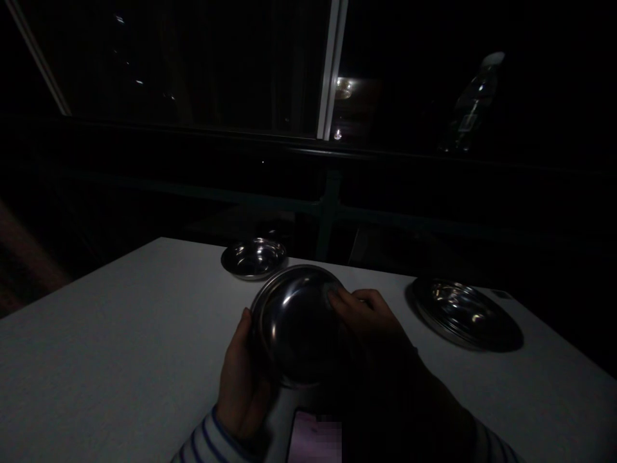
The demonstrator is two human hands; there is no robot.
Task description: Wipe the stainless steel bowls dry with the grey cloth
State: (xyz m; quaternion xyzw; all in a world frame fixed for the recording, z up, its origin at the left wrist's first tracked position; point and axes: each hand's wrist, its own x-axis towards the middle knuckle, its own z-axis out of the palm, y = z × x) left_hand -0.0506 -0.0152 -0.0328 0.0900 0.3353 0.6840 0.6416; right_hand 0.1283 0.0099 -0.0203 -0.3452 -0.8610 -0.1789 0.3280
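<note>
A shiny round steel dish (299,334) is held up tilted above the white table, one broad face toward me. My left hand (243,379) grips its left edge, with the thumb along the rim and the other fingers mostly hidden. At the dish's upper right, my right hand (369,321) is closed, its bent fingertips pressed on the metal face. A faint greyish patch shows by those fingertips; whether it is a cloth or a reflection I cannot tell. Just behind the held dish, a shallow steel bowl (254,259) rests upright on the table.
Stacked steel dishes (465,315) sit at the right of the white table (120,334). A phone (315,437) with a lit screen lies near me, below the held dish. Beyond the table are a dark window frame (332,71) and a clear bottle (475,106). The light is dim.
</note>
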